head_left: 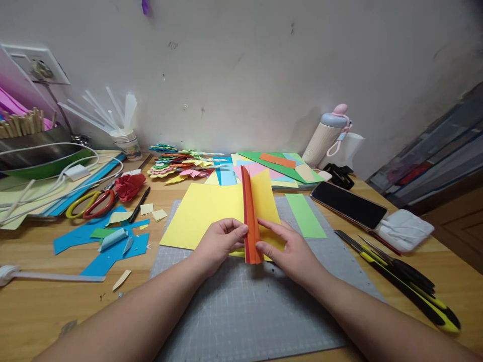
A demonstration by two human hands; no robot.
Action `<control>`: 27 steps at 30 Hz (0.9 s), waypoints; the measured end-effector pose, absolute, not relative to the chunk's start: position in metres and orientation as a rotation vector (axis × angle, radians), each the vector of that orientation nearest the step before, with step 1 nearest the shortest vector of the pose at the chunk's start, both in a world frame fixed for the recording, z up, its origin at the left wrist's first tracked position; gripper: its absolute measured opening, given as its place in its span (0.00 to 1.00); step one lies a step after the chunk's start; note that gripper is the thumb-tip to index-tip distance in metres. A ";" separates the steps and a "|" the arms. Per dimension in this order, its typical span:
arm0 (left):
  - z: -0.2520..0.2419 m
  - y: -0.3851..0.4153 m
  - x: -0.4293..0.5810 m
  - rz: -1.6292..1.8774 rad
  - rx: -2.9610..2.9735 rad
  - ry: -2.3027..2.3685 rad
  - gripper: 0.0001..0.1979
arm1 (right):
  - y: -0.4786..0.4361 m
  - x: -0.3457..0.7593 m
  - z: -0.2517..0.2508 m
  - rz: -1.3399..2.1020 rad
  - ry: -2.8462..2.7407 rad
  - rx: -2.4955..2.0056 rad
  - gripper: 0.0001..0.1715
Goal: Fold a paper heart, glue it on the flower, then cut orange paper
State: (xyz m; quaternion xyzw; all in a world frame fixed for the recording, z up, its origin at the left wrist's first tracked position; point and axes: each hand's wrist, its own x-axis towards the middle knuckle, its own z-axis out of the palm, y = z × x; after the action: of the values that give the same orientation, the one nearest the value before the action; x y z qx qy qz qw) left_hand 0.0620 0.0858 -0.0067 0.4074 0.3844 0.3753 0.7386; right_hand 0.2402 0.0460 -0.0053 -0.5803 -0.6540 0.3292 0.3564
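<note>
Orange paper (253, 211) (edge pinched) over roomy mat (256, 311).

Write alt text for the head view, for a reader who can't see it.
A person's left hand pinches a narrow piece of folded orange paper while the right hand steadies its other side, with yellow paper behind, over a gray cutting mat. Scissors and blue scraps lie left; a phone lies right.

There's open mat (249, 311) between the forearms (151, 306), room to slip in low! But the raised orange paper (252, 211) bars the middle, knife (400, 285) and scissors (413, 274) crowd the right, blue scraps (103, 261) the left, a tall bottle (323, 141) back right!
</note>
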 end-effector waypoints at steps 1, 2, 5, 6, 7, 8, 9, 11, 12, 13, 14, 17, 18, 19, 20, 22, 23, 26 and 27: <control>-0.006 0.086 0.062 0.828 0.891 0.844 0.19 | 0.046 0.240 -0.006 0.853 -1.687 -1.477 0.35; -0.006 0.085 0.062 0.831 0.888 0.846 0.20 | 0.046 0.241 -0.007 0.859 -1.683 -1.459 0.35; -0.006 0.086 0.063 0.824 0.885 0.858 0.20 | 0.046 0.241 -0.008 0.872 -1.662 -1.428 0.33; -0.006 0.086 0.063 0.820 0.885 0.863 0.21 | 0.046 0.241 -0.009 0.872 -1.652 -1.423 0.32; -0.007 0.086 0.063 0.817 0.884 0.870 0.21 | 0.046 0.241 -0.009 0.873 -1.641 -1.418 0.30; -0.007 0.086 0.063 0.816 0.883 0.880 0.21 | 0.045 0.241 -0.008 0.878 -1.632 -1.409 0.28; -0.007 0.086 0.063 0.817 0.880 0.891 0.21 | 0.045 0.241 -0.008 0.887 -1.627 -1.394 0.26; -0.007 0.086 0.063 0.825 0.873 0.916 0.20 | 0.045 0.241 -0.006 0.915 -1.638 -1.352 0.24; -0.007 0.086 0.063 0.830 0.870 0.926 0.20 | 0.044 0.241 -0.005 0.930 -1.646 -1.330 0.23; -0.006 0.086 0.063 0.836 0.871 0.934 0.21 | 0.044 0.241 -0.004 0.941 -1.650 -1.314 0.23; -0.006 0.086 0.063 0.842 0.873 0.942 0.21 | 0.043 0.241 -0.003 0.952 -1.650 -1.302 0.23; -0.005 0.085 0.063 0.860 0.886 0.958 0.24 | 0.043 0.241 0.000 0.969 -1.636 -1.281 0.23; -0.006 0.085 0.063 0.864 0.889 0.958 0.24 | 0.043 0.241 0.000 0.977 -1.627 -1.276 0.22; -0.007 0.086 0.062 0.868 0.892 0.958 0.24 | 0.044 0.242 0.000 0.990 -1.614 -1.269 0.21; -0.008 0.086 0.062 0.872 0.893 0.957 0.24 | 0.045 0.243 0.000 1.012 -1.588 -1.264 0.20; -0.011 0.088 0.062 0.884 0.893 0.954 0.24 | 0.047 0.245 -0.001 1.092 -1.492 -1.259 0.19; -0.012 0.088 0.061 0.891 0.892 0.953 0.24 | 0.048 0.246 -0.002 1.148 -1.421 -1.258 0.18; -0.015 0.089 0.061 0.913 0.888 0.950 0.24 | 0.050 0.246 -0.004 1.305 -1.198 -1.264 0.16; -0.015 0.089 0.062 0.920 0.888 0.948 0.24 | 0.050 0.245 -0.005 1.337 -1.149 -1.263 0.16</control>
State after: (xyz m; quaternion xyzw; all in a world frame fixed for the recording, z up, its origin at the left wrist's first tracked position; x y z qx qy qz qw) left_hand 0.0615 0.0892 -0.0146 0.3988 0.4257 0.4128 0.6996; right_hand 0.2451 0.0502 -0.0050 -0.5148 -0.4685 0.5449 0.4675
